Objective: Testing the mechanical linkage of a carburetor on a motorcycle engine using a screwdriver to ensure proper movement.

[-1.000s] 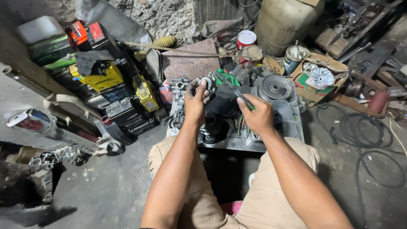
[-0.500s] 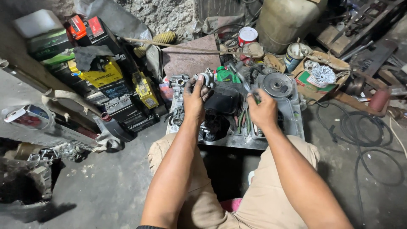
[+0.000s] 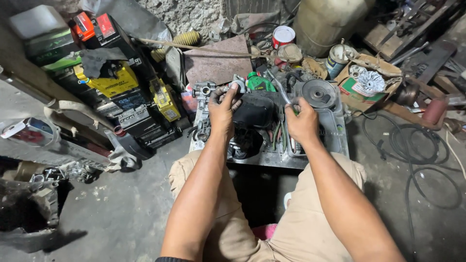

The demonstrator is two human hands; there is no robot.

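Note:
My left hand (image 3: 222, 107) grips a small grey metal engine part (image 3: 206, 90) with round ports, held above the left side of a metal tray (image 3: 340, 140). My right hand (image 3: 302, 121) is closed around a thin metal tool (image 3: 277, 86) whose shaft points up and left past a black rubber piece (image 3: 254, 110). Both hands are dark with grease. A round grey pulley disc (image 3: 318, 93) lies in the tray just right of my right hand. My knees in beige trousers are below the tray.
Several stacked batteries, black, yellow and red (image 3: 114, 82), stand at the left. A red-and-white tin (image 3: 283, 36), a large beige drum (image 3: 330, 19) and a cardboard box with a white fan part (image 3: 370, 81) sit behind. Black cable coils (image 3: 417, 145) lie on the right floor.
My left hand has shifted slightly left and up with the grey part. My right hand has stayed over the tray, turning the thin tool a little.

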